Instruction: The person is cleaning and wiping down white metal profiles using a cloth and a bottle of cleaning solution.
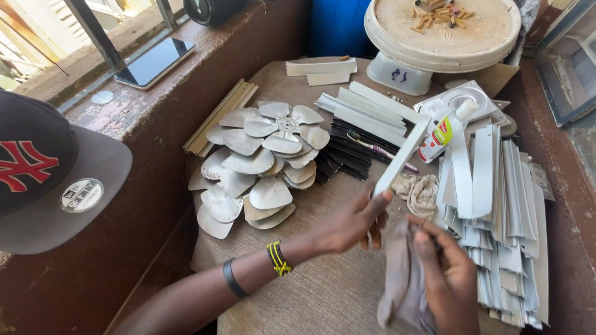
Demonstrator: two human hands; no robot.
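Note:
My left hand [352, 222] grips the lower end of a long white plastic strip [402, 156] that slants up to the right. My right hand [448, 273] holds a grey cloth [403, 279] bunched just below and to the right of the strip's lower end. Both hands hover over a cloth-covered table [323, 291]. A wristband and a yellow-black bracelet sit on my left forearm.
Several grey fan blades [261, 164] lie piled at the left. White strips [503, 205] are stacked at the right, black strips [347, 152] in the middle. Near these are a small bottle [444, 131], a crumpled rag [422, 191], a round fan base [441, 31], a phone [155, 62] and a cap [49, 174].

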